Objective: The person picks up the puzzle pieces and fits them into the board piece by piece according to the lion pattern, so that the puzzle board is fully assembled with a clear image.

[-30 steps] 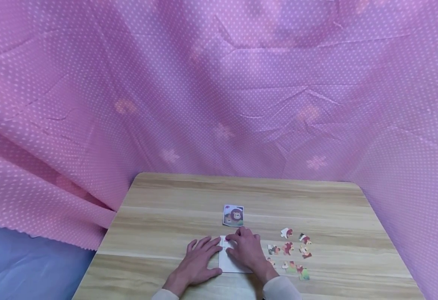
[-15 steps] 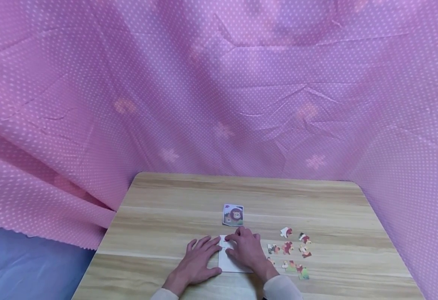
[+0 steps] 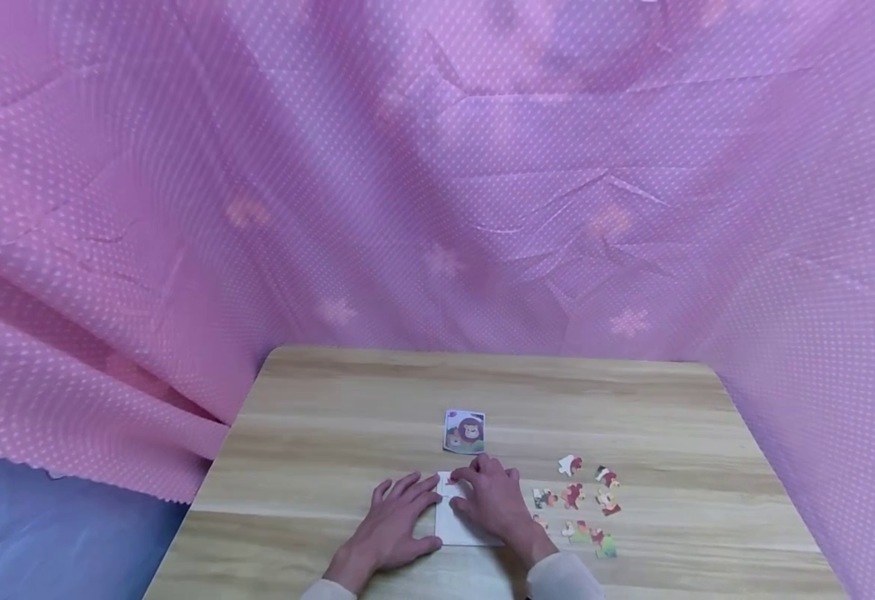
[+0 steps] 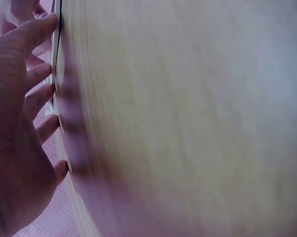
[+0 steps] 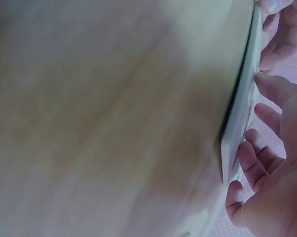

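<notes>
Bearing puzzle piece (image 3: 445, 486): white board (image 3: 454, 528); left hand (image 3: 398, 523) spread, relaxed right hand (image 3: 495, 497) touching piece.

White board (image 3: 450, 527): 2 o'clock corner covered by right hand (image 3: 496, 497). Reddish print (image 3: 450, 481) at its 10 o'clock corner too small to tell. Jigsaw piece (image 3: 541, 522) at right hand's 4 o'clock half hidden by the wrist. Sleeves (image 3: 565, 577) and wooden table (image 3: 332, 408) cut off at 6 o'clock, head view. Tabletop grain blurred, both wrist views. Left hand (image 3: 397, 527) cut off at 2 o'clock, right wrist view.
</notes>
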Available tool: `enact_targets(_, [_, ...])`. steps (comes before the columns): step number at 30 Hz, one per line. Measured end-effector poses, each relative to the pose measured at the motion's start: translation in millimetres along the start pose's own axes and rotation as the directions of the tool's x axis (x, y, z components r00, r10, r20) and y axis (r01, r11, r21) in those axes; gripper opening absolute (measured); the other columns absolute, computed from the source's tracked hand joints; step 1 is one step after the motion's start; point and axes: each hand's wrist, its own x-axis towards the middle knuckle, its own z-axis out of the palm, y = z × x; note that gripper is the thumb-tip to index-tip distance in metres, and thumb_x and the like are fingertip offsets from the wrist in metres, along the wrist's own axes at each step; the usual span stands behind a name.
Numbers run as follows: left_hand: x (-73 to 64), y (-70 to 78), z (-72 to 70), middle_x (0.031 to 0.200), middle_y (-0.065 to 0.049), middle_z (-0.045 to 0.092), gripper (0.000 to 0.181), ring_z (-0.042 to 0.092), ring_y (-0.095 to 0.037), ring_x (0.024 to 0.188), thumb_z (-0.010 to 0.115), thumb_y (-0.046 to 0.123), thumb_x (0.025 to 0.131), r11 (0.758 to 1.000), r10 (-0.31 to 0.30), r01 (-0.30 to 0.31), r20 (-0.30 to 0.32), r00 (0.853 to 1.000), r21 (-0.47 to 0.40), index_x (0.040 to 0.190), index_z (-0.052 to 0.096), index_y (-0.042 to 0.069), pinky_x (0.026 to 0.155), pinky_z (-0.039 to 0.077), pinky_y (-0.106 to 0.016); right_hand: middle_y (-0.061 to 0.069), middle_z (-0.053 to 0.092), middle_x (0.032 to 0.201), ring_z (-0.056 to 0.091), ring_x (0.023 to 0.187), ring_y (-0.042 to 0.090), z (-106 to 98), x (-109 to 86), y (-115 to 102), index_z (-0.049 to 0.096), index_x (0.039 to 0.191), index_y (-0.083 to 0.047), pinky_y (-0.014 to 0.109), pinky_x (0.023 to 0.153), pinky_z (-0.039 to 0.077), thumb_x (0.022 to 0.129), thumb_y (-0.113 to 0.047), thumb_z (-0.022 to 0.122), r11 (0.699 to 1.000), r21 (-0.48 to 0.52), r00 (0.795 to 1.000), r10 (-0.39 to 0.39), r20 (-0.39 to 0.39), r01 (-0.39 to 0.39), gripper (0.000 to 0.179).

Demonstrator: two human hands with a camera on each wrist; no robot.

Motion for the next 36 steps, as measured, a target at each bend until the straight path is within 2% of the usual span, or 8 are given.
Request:
enact_targets(8, [0.7, 0.1, -1.0, 0.156, 0.008, 0.035, 0.064, 0.032, -0.028, 0.143, 0.06, 0.063, 0.081, 1.0, -0.003, 0.003, -0.003, 1.0, -0.002, 0.134, 0.055, 0.028, 0.11, 0.024, -0.064, -0.003, 0.058, 0.105, 0.054, 0.097, 0.017, -19.2, -7.8, 17.3, 0.069, 0.114, -0.028, 0.04, 0.083, 0.043, 0.079, -0.036, 0.073, 0.997, 0.058, 0.998, 0.046, -0.047, -0.044, 0.036])
enact_targets(12, [1.6, -0.3, -1.2, 0.156, 0.008, 0.035, 0.064, 0.032, -0.027, 0.143, 0.06, 0.062, 0.081, 1.0, -0.004, 0.004, 0.001, 1.0, -0.014, 0.134, 0.054, 0.028, 0.11, 0.023, -0.063, -0.001, 0.059, 0.105, 0.055, 0.096, 0.018, -28.5, -10.9, 30.8, 0.069, 0.113, -0.027, 0.043, 0.083, 0.046, 0.078, -0.029, 0.074, 0.997, 0.049, 0.996, 0.058, -0.067, -0.054, 0.035])
enact_targets(17, [2.9, -0.6, -0.1, 0.156, 0.008, 0.035, 0.064, 0.032, -0.027, 0.143, 0.061, 0.062, 0.081, 1.0, -0.003, 0.003, -0.003, 1.0, -0.018, 0.134, 0.054, 0.028, 0.111, 0.022, -0.063, -0.003, 0.059, 0.102, 0.054, 0.093, 0.016, -35.1, -13.1, 44.6, 0.07, 0.111, -0.026, 0.041, 0.081, 0.047, 0.079, -0.027, 0.073, 0.997, 0.023, 0.995, 0.074, -0.07, -0.072, 0.032])
enact_targets(24, [4.8, -1.5, 1.6, 0.157, 0.008, 0.034, 0.063, 0.032, -0.026, 0.143, 0.061, 0.062, 0.08, 1.0, -0.005, 0.005, -0.009, 1.0, -0.016, 0.134, 0.054, 0.029, 0.11, 0.023, -0.062, -0.004, 0.059, 0.101, 0.054, 0.089, 0.014, -40.5, -18.2, 58.3, 0.07, 0.112, -0.025, 0.037, 0.078, 0.047, 0.078, -0.027, 0.073, 0.991, 0.06, 0.99, 0.123, -0.066, -0.119, 0.034])
enact_targets(31, [5.8, -1.0, 1.6, 0.156, 0.008, 0.036, 0.061, 0.032, -0.027, 0.143, 0.062, 0.061, 0.081, 0.999, -0.001, 0.001, -0.017, 1.0, -0.039, 0.131, 0.056, 0.028, 0.11, 0.022, -0.062, 0.001, 0.062, 0.106, 0.057, 0.092, 0.018, -44.2, -22.8, 74.3, 0.069, 0.113, -0.022, 0.037, 0.077, 0.049, 0.078, -0.024, 0.074, 0.99, 0.057, 0.988, 0.134, -0.078, -0.13, 0.035])
enact_targets(36, [5.9, -1.8, 1.2, 0.156, 0.008, 0.035, 0.06, 0.032, -0.027, 0.143, 0.061, 0.061, 0.081, 0.999, -0.005, 0.004, -0.013, 1.0, -0.037, 0.131, 0.056, 0.029, 0.11, 0.021, -0.062, 0.002, 0.062, 0.104, 0.056, 0.088, 0.016, -46.4, -24.6, 83.2, 0.07, 0.112, -0.021, 0.036, 0.078, 0.049, 0.079, -0.023, 0.074, 0.986, 0.048, 0.983, 0.161, -0.084, -0.157, 0.034])
